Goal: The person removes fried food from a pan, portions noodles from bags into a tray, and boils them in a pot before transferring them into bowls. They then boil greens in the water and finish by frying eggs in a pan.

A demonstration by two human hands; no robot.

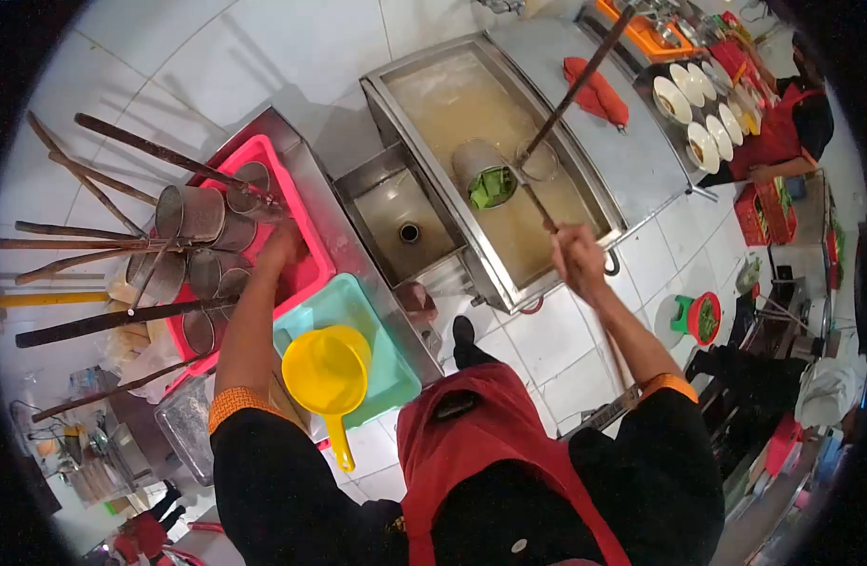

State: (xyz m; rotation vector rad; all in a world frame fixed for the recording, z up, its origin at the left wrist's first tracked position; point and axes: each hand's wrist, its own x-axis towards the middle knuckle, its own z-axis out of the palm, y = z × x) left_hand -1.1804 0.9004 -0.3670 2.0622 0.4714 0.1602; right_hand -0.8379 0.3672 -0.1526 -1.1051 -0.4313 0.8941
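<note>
My right hand (579,257) is closed around the wooden handle of a mesh noodle strainer (471,160). Green leaves (493,187) lie in that strainer, which sits in the cloudy water of a steel boiling tank (608,212). Beside it, a second strainer's dark handle (589,75) slants over the tank's far side, its hoop in the water. My left hand (280,247) reaches down into a pink tray (301,193), close to several wire-mesh strainers (190,213) with long wooden handles. The fingers of that hand are blurred and partly hidden.
A yellow dipper (326,370) rests on a turquoise tray (396,385) near my left forearm. Between tray and tank is a small steel sink (377,203). Beyond the tank are a red cloth (594,92), several white bowls (702,151) and a co-worker (782,127) in a red apron.
</note>
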